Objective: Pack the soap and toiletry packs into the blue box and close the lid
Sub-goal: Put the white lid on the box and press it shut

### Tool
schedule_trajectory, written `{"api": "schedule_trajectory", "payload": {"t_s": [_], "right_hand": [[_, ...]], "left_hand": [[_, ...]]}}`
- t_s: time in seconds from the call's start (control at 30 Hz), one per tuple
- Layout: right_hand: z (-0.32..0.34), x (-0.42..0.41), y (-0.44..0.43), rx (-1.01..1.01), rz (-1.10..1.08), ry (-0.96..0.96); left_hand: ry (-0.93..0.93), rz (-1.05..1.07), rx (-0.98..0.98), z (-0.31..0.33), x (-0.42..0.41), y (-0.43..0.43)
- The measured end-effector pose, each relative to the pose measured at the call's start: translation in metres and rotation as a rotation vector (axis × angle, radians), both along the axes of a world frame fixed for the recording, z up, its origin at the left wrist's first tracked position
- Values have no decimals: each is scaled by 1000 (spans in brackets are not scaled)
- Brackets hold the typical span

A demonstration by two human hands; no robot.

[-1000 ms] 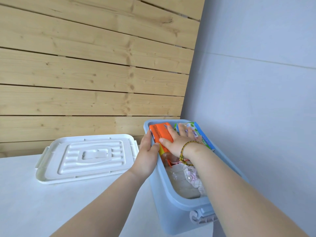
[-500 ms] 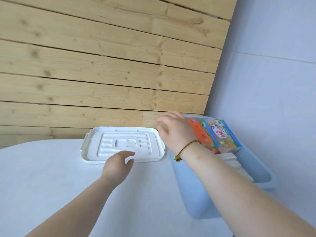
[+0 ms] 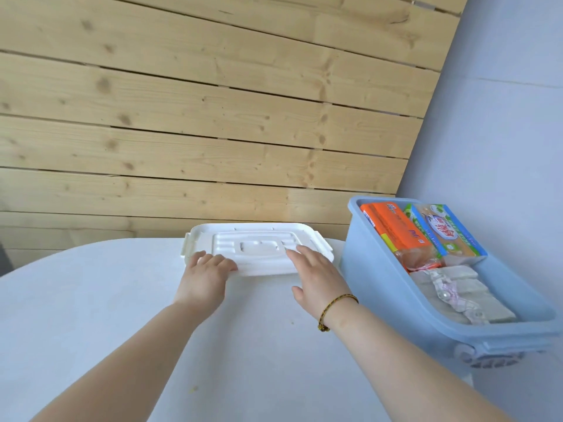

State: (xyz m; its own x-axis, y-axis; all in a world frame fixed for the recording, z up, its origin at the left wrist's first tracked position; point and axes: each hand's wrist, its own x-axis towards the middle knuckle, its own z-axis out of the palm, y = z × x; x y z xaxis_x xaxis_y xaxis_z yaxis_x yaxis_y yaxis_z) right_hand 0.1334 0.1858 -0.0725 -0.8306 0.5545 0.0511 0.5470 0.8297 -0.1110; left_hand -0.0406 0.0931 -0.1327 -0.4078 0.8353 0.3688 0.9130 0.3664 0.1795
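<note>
White ribbed plastic lid (image 3: 257, 249) lies flat, just left of the blue plastic box (image 3: 374, 287). Left hand (image 3: 204, 277): fingers resting on its near edge, unclasped. Right hand (image 3: 315, 278): spread, touching near corner. Probably light, stiff, slick; take by opposite edges.

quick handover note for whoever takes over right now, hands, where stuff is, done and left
Left hand: at the lid's near left corner, fingers bent at its edge; grip unclear.
Right hand: open, fingers straight over the lid's near right part; contact unclear.
Lid: flat on the table, left of the box.
Box: open, holding an orange pack, a blue-green pack and clear packs.
Done: packing, by the look of it.
Left: lift the lid, set it on the box, press it shut.
</note>
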Motion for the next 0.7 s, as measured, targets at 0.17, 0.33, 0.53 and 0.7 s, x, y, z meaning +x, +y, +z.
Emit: {"api": "schedule_trajectory", "payload": {"t_s": [0.17,0.33,0.53,0.7], "right_hand": [[9,-11,-12,172,110,74],[45,-17,-35,308,209,363],[85,13,-51,135,168,676],[118,58,-35,-374,60,948]], "left_hand": [[254,-183,239,54,-5,-27],[202,-290,463,118,-3,-69],[-138,-56,888,144,36,-86],[-851,-4,914,140,75,-65]]}}
